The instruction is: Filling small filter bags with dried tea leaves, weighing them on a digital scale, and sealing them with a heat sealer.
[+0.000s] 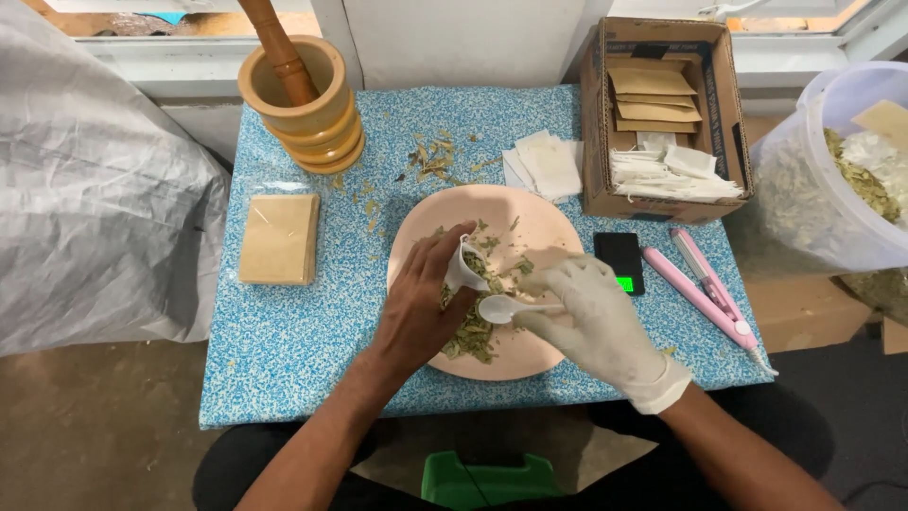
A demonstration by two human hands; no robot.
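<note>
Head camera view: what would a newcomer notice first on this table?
First, the peach plate of dried leaves in the middle, where the bare left hand holds a small white sachet and the gloved right hand a white spoon. Next, the wooden mortar with its pestle at the back left. A cardboard box of paper sachets stands at the back right.

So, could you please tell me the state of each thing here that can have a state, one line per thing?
Small white pouch: open, held upright by left hand, partly filled with leaves.
White spoon: held by gloved right hand, bowl looks empty.
Pink plate: holds crushed dried leaves.
Cardboard box: open, holding brown envelopes and white pouches.
Pocket scale: on, green display lit.
Pink sealer: closed, lying flat.
Wooden mortar: upright, pestle inside.
</note>
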